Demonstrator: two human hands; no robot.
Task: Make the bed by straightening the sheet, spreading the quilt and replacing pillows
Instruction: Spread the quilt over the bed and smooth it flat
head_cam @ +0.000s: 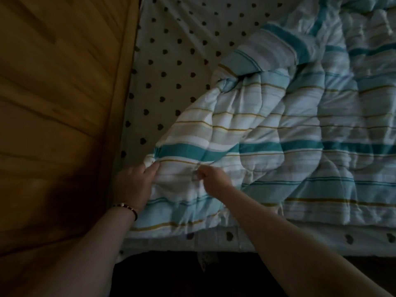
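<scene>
Quilt covers the right of the bed, its left corner folded back — dotted sheet bare beside the wooden board. Left hand pinches the quilt's corner, right hand pinches fabric just beside. Pull the corner left and far — low, even tension, stripes square to the edge.

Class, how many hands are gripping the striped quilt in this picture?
2. The left hand grips the quilt at its corner beside the wooden board; the right hand pinches the fabric just beside it.
</scene>
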